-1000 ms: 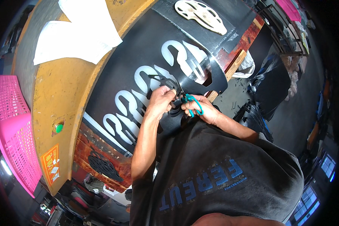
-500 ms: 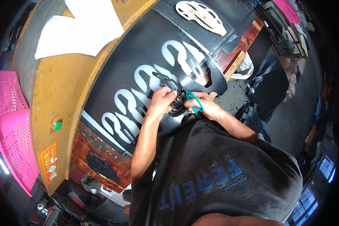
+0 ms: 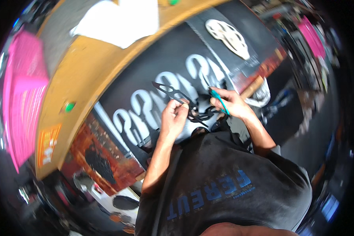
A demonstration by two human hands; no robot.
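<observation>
My left hand (image 3: 174, 120) is pinched closed, thumb against fingers, on a black cut piece (image 3: 173, 93), which I hold up near the edge of the counter (image 3: 124, 169) closest to my body. Its pointed, slotted end angles toward the far edge; darker loops hang between my hands, too tangled to tell apart. My right hand (image 3: 233, 104) is curled around teal-handled scissors (image 3: 220, 102), held just to the right of the piece; I can't tell how far the blades stand apart. Beneath lies a black sheet (image 3: 131, 80) with a row of silvery curved shapes (image 3: 191, 67), running toward the counter's upper right end, where a cream pattern (image 3: 228, 37) lies.

I take this step to be trimming, with a pause between snips. Another snip would call for keeping the left pinch firm, turning the loops clear, and bringing the blades to one narrow strip without nicking its neighbour.
</observation>
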